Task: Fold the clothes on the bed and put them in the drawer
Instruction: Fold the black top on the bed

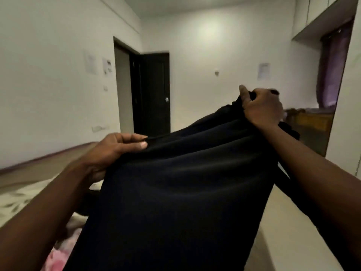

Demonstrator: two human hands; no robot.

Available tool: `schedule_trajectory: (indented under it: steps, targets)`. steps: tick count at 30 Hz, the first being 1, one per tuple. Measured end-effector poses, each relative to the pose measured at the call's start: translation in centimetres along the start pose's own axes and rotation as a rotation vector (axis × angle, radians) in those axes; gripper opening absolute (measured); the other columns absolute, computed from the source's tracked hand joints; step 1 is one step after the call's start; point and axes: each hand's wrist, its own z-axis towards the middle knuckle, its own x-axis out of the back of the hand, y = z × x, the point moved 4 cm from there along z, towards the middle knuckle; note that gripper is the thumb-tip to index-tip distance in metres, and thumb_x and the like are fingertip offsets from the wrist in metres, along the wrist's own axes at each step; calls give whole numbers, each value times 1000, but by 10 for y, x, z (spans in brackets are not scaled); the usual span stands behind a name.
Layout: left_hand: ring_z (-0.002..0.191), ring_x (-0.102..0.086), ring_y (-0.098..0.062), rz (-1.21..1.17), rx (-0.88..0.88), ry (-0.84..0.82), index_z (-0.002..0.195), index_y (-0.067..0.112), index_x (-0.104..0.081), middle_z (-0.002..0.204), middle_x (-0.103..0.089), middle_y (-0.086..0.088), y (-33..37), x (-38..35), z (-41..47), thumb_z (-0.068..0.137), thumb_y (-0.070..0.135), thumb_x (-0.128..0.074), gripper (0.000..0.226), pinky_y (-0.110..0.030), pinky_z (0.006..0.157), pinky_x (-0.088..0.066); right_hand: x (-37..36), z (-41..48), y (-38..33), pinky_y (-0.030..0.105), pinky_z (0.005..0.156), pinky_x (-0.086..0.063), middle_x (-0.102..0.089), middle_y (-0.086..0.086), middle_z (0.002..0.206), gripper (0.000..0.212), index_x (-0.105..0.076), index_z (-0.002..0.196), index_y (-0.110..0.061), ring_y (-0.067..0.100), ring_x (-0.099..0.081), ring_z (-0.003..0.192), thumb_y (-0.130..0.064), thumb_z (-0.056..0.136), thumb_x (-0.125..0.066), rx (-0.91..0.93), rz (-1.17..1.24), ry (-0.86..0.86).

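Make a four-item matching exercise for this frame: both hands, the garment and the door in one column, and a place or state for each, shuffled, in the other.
Column one:
1. left hand
2. right hand
3. black garment
4. door

Column two:
A. stretched between the two hands, hanging down
B. holds the cloth's higher end, bunched in its grip
C. dark, at the room's far corner
D. pinches the cloth's lower edge

Pairs: 1-D, 2-B, 3-A, 4-C

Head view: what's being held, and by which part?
A black garment, by its upper edge: the left hand pinches one end, the right hand grips the other end, bunched and higher.
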Motion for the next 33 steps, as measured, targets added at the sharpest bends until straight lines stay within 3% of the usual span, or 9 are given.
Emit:
schedule_trajectory:
  steps: [3, 6, 9, 12, 19, 23, 26, 30, 33]
  targets:
    - [81, -75, -24, -138, 214, 49, 106, 5, -78, 105, -75, -21, -125, -18, 25, 79, 5, -77, 27, -31, 72, -64, -91, -62, 85, 46, 81, -50, -70, 17, 109, 73, -70, 93, -13, 41, -66, 102, -77, 96, -35, -12, -153, -194]
    - [78, -72, -24, -28, 301, 217, 94, 6, -79, 96, -76, -21, -227, -28, 59, 79, 8, -80, 15, -28, 67, -61, -175, -113, 159, 42, 75, -49, -71, 18, 98, 73, -71, 100, -13, 41, -66, 93, -76, 97, -35, -36, -304, -344]
    - [79, -72, -25, 270, 309, 329, 90, 16, -79, 87, -78, -9, -301, -32, 99, 89, 22, -80, 6, -35, 74, -60, -241, -145, 210, 39, 69, -42, -69, 15, 89, 72, -69, 98, -12, 38, -65, 84, -75, 98, -35, -60, -377, -445]
    - [81, -69, -19, 530, 301, 368, 87, 26, -77, 80, -74, 4, -356, -35, 148, 91, 38, -76, 13, -34, 76, -54, -305, -150, 236, 38, 69, -37, -69, 17, 93, 68, -67, 101, -11, 39, -64, 86, -71, 100, -35, -41, -432, -496]
    - [74, -67, -18, 713, 464, 258, 83, 22, -72, 76, -71, 2, -427, -26, 179, 91, 58, -69, 37, -37, 73, -51, -395, -176, 253, 42, 76, -34, -68, 23, 110, 68, -62, 117, -6, 44, -63, 101, -63, 105, -28, 41, -546, -677]
    - [80, -67, -14, 507, 495, 212, 93, 23, -74, 88, -75, -1, -420, -22, 177, 89, 48, -75, 26, -36, 81, -55, -376, -183, 235, 55, 104, -35, -58, 26, 130, 69, -54, 132, -5, 44, -53, 120, -62, 103, -29, -3, -623, -652]
    - [88, -69, -15, 330, 535, 237, 110, 24, -69, 106, -73, -4, -398, -14, 154, 91, 42, -76, 27, -33, 81, -55, -318, -194, 185, 58, 110, -29, -51, 21, 134, 55, -49, 134, -13, 42, -46, 124, -54, 97, -49, -34, -419, -487]
    - [96, -67, -12, 406, 549, 297, 117, 27, -62, 108, -68, 4, -366, 4, 72, 92, 37, -74, 29, -34, 91, -54, -211, -276, 125, 52, 106, -42, -53, 10, 129, 44, -52, 125, -24, 34, -52, 123, -49, 91, -65, -432, 89, -462]
    - [92, -66, -5, 699, 397, 352, 115, 29, -62, 112, -66, 8, -340, 17, 7, 94, 29, -72, 23, -27, 79, -50, -157, -367, 112, 46, 98, -51, -55, 9, 123, 44, -51, 121, -24, 28, -60, 109, -42, 88, -75, -751, 257, -585]
